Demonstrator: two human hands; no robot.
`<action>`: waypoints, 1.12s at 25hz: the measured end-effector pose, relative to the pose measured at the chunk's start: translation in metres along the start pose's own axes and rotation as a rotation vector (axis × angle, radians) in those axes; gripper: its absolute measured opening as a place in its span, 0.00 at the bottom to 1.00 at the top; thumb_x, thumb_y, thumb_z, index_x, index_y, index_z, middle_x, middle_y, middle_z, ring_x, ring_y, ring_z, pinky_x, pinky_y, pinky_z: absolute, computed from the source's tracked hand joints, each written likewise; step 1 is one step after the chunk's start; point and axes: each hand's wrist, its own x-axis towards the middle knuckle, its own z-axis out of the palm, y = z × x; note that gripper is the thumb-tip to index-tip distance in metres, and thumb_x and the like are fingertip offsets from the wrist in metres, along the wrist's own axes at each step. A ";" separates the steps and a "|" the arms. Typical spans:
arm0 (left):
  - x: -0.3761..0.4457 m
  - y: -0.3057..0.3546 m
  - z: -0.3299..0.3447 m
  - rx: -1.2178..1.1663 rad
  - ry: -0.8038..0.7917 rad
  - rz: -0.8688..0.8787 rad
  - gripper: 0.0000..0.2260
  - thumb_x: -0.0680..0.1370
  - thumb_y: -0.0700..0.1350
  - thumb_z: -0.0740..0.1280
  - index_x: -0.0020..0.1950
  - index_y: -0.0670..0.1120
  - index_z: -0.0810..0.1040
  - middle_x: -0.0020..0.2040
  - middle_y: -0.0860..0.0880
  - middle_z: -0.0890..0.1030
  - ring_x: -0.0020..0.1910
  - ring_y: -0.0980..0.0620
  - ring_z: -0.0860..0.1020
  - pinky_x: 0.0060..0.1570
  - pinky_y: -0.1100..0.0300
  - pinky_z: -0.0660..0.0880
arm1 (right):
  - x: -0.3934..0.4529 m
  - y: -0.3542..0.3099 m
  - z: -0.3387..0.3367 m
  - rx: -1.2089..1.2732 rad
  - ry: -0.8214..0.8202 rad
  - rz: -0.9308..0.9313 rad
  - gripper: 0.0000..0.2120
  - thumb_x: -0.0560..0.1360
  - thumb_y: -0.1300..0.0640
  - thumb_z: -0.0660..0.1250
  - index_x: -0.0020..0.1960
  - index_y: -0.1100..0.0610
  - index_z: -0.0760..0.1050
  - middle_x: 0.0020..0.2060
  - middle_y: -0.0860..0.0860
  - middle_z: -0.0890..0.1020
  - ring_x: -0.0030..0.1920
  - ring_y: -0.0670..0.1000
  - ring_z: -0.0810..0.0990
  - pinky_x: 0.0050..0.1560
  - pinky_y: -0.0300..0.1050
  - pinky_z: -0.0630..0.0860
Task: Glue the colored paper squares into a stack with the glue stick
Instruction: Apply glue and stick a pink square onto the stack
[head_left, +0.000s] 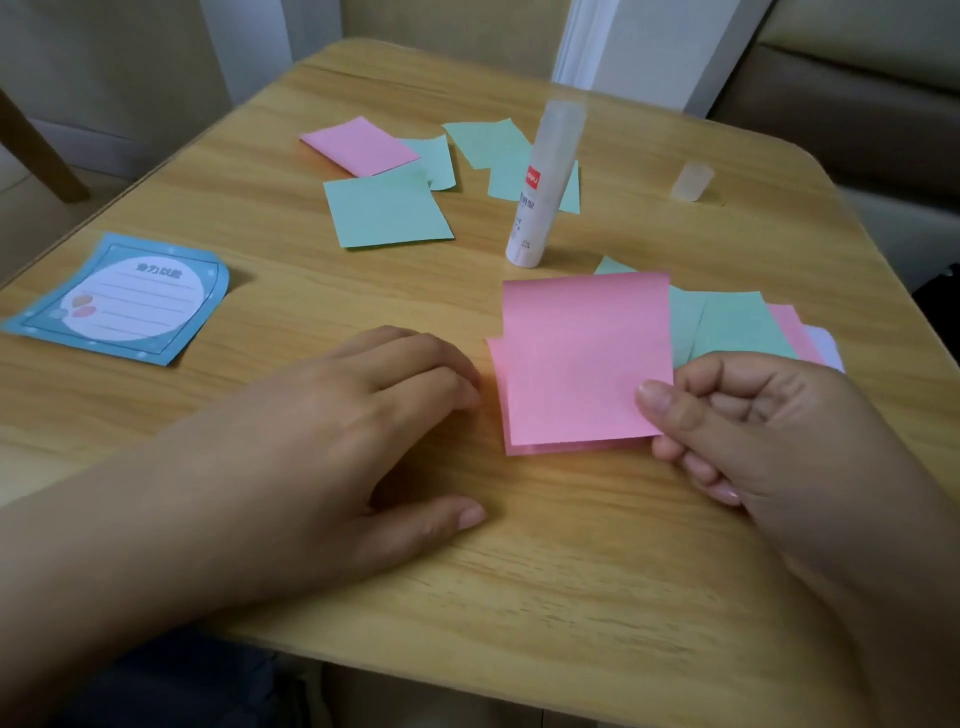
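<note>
1. Pink paper square (582, 364): near table edge, atop another pink sheet, offset. Judged light, thin, floppy, easily creased; best taken at a corner or edge.
2. Right hand (769, 431): thumb and curled fingers pinch the square's lower right corner.
3. Left hand (374, 415): on the table (467, 597), fingers relaxed, holding nothing; fingertips at the square's left edge, contact unclear.
4. Glue stick (545, 182): upright, uncapped, well beyond the square.
5. Cap (692, 180): apart, to the right.

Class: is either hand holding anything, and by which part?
The right hand pinches the top pink paper square at its near right corner. The left hand holds nothing, resting on the wooden table.
</note>
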 end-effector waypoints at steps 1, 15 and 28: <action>0.000 0.001 0.002 -0.012 0.011 -0.019 0.24 0.70 0.61 0.63 0.57 0.46 0.75 0.56 0.48 0.79 0.53 0.48 0.78 0.51 0.52 0.77 | 0.001 -0.001 0.000 -0.013 -0.008 -0.009 0.10 0.58 0.50 0.71 0.29 0.57 0.76 0.21 0.54 0.78 0.17 0.42 0.65 0.18 0.30 0.63; -0.015 -0.018 0.007 -0.037 -0.077 -0.035 0.24 0.75 0.66 0.59 0.66 0.56 0.72 0.66 0.58 0.70 0.65 0.58 0.70 0.61 0.56 0.69 | 0.007 0.005 0.002 -0.182 0.001 -0.096 0.13 0.55 0.41 0.69 0.34 0.49 0.80 0.23 0.51 0.80 0.20 0.42 0.68 0.21 0.28 0.65; -0.006 -0.004 0.005 -0.051 0.001 -0.026 0.32 0.76 0.69 0.49 0.70 0.51 0.68 0.68 0.46 0.73 0.66 0.50 0.68 0.63 0.54 0.62 | 0.006 0.003 0.002 -0.150 -0.034 -0.079 0.11 0.56 0.43 0.70 0.32 0.48 0.80 0.23 0.51 0.80 0.20 0.41 0.68 0.21 0.28 0.64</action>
